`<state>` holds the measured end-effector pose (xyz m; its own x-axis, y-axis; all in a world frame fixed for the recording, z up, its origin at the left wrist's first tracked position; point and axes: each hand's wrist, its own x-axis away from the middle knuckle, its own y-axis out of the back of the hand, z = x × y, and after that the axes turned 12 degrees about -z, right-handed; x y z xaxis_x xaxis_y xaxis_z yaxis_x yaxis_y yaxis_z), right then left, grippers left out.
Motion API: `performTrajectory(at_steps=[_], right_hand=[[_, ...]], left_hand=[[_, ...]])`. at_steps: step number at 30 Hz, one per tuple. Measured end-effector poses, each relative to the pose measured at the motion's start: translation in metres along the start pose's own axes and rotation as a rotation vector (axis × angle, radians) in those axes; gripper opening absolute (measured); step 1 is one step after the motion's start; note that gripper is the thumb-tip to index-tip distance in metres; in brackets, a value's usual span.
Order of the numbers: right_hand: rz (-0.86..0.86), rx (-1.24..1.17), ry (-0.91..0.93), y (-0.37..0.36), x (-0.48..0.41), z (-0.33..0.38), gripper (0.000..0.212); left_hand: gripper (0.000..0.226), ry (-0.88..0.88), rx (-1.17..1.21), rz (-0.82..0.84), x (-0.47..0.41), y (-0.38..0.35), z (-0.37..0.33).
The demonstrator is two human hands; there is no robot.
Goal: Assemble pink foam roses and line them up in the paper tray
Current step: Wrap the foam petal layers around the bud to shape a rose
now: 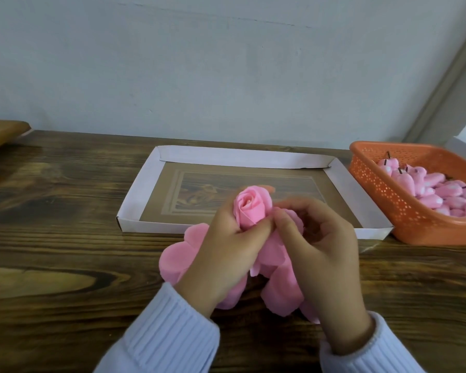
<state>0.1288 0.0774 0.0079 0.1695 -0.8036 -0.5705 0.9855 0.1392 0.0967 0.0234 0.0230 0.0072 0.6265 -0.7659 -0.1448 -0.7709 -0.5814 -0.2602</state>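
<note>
Person's L hand [226, 249] sits lower left of the rose [249, 208], fingers curled round its base, thumb across the front. R hand [320, 251] is just right of the rose, fingers bent, thumb & index tip pinching its lower edge, touching L thumb. Both wrists in pale blue ribbed sleeves [170, 332], forearms angled inward below the rose.

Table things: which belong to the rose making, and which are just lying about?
In the job:
rose, gripped by the left hand and pinched by the right hand
petals under the hands
tray, holding no roses yet
basket of buds

Lying about:
board at the far left edge
</note>
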Motion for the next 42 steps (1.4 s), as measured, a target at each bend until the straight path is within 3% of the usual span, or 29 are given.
performTrajectory(at_steps=[10,18,23,31,35,39,42], right_hand=[[-0.004,0.176,0.282,-0.003,0.0,-0.004,0.024],[0.016,0.283,0.324,-0.001,-0.004,-0.01,0.036],[-0.064,0.175,0.206,0.001,-0.003,-0.007,0.029],[-0.161,-0.059,0.002,0.002,-0.006,0.0,0.035],[-0.177,-0.24,-0.06,0.002,-0.006,0.003,0.018],[0.008,-0.276,-0.199,0.002,-0.005,0.002,0.016],[0.242,-0.053,-0.126,-0.001,-0.003,0.0,0.015]], left_hand=[[0.029,0.002,0.034,-0.032,-0.002,-0.001,0.002],[0.024,0.02,-0.072,0.022,-0.002,-0.001,0.003],[0.026,-0.016,-0.104,0.065,-0.001,0.0,0.002],[0.024,0.005,-0.172,0.093,-0.001,0.0,0.002],[0.022,0.048,-0.055,0.0,-0.002,-0.002,0.001],[0.016,0.114,0.116,-0.215,-0.006,0.0,0.0],[0.007,0.166,0.221,-0.288,-0.009,0.004,-0.004]])
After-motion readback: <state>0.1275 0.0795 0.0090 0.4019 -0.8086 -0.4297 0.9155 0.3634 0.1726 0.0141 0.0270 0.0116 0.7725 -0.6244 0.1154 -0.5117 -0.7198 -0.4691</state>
